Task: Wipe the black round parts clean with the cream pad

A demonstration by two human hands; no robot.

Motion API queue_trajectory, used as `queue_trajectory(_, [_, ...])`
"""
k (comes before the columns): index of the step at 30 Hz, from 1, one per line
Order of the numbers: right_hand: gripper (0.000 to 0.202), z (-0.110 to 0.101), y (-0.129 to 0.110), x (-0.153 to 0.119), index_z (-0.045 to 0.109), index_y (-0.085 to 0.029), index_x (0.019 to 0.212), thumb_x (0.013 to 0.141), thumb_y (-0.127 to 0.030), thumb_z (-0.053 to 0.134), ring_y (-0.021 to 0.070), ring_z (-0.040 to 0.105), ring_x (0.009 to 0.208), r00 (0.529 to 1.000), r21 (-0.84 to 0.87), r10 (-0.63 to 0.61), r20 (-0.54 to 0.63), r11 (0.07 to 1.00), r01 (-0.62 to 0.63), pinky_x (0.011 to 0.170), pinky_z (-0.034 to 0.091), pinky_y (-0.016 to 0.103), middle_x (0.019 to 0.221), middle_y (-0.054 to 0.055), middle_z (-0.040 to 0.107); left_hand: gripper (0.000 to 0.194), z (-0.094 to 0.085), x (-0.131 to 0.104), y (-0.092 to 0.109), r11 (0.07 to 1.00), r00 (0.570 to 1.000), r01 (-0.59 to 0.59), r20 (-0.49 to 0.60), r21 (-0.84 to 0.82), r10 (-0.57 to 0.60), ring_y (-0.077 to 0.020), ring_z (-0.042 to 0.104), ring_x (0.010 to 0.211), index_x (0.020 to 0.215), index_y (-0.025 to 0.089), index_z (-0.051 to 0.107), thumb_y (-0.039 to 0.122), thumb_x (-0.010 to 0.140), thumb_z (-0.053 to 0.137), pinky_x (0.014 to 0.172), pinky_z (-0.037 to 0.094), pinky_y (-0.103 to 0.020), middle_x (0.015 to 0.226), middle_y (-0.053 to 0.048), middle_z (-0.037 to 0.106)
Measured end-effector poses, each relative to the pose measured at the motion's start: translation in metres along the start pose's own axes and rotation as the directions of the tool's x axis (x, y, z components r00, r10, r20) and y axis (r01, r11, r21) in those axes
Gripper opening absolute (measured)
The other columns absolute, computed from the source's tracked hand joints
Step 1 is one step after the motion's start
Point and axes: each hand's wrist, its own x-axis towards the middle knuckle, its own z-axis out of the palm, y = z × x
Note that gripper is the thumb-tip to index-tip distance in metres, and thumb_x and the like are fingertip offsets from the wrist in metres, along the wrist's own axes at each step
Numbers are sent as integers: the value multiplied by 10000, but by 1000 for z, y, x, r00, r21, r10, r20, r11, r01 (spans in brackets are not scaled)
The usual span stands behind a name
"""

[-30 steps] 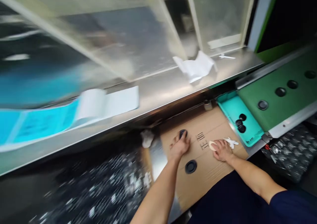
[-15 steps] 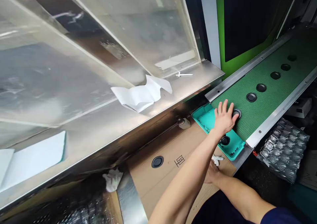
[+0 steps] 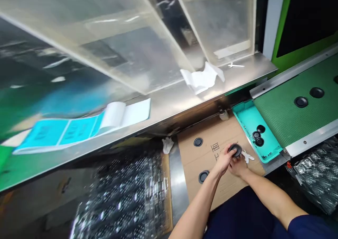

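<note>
Left hand (image 3: pixel 224 160) pinches a disc (image 3: pixel 237 148), right hand (image 3: pixel 239 167) at its six o'clock, grip unclear: a handling step, seemingly, calling for steadiness next.

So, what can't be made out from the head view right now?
In the head view:
Right hand: its grip is hidden by the left hand and black disc; anything held is unclear.
Far disc on the green belt: cut off by the right edge.
Blue labels: print blurred.
Plastic trays, lower left: blur and glare obscure any contents.
</note>
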Motion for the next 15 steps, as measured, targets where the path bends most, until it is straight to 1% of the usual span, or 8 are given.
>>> queue_trajectory(2, [446,-4,2,2,590,-154,1359,928,-261,555,358,458,1250,1000,-12,13,-12,1000,-13,1055,336,535,1387,176,569,486,-38,-34,-46,988,986,153,-74,20,-151,-183,669,884,1275,215,644,329,803,637,705,537,-293,1109,-73,722])
queue_trajectory(3, [458,-7,1,4,584,-180,1376,927,-265,567,341,460,1261,1000,-10,17,-23,1000,-17,1070,336,525,1411,161,558,511,-52,-51,-66,977,971,210,-105,-39,-213,-164,654,811,1258,213,643,323,761,680,638,506,-268,1064,-64,723])
queue_trajectory(5, [420,-13,-3,6,618,-216,1349,936,-277,572,308,488,1251,997,39,36,-68,999,-34,1084,355,505,1388,133,585,515,-68,-79,-96,922,932,262,-173,-286,-319,-122,599,682,1142,189,661,291,653,788,544,422,-220,927,-39,710])
queue_trajectory(6, [388,-17,-9,7,643,-217,1319,946,-289,565,293,513,1227,994,95,54,-97,994,-45,1075,381,488,1344,128,614,496,-71,-90,-106,871,910,248,-207,-424,-360,-103,567,637,1057,176,666,269,599,834,515,379,-201,857,-22,691])
queue_trajectory(8, [358,-24,-25,5,669,-206,1282,964,-327,558,265,559,1182,987,244,69,-144,969,-32,1048,437,444,1266,124,654,452,-71,-103,-118,761,874,172,-260,-625,-410,-74,520,590,913,154,658,238,536,891,481,307,-180,762,2,646])
queue_trajectory(10, [358,-30,-45,-3,673,-213,1280,971,-361,572,248,573,1182,988,358,20,-156,933,38,1048,460,417,1261,115,658,399,-68,-107,-123,685,865,104,-274,-721,-420,-62,507,586,870,140,661,234,559,892,465,268,-178,755,1,631])
queue_trajectory(13, [357,-37,-70,-18,679,-241,1287,969,-380,596,252,565,1191,986,374,-136,-94,913,161,1049,473,424,1295,108,640,280,-66,-107,-123,572,889,55,-221,-819,-402,-76,519,591,900,135,677,240,680,815,463,292,-187,775,-17,638])
queue_trajectory(15, [359,-38,-79,-22,686,-243,1289,973,-377,582,261,563,1169,979,324,-201,-32,925,201,1026,491,435,1295,117,633,194,-65,-109,-122,493,911,51,-162,-869,-379,-100,548,612,897,135,677,247,752,742,494,374,-203,780,-33,648])
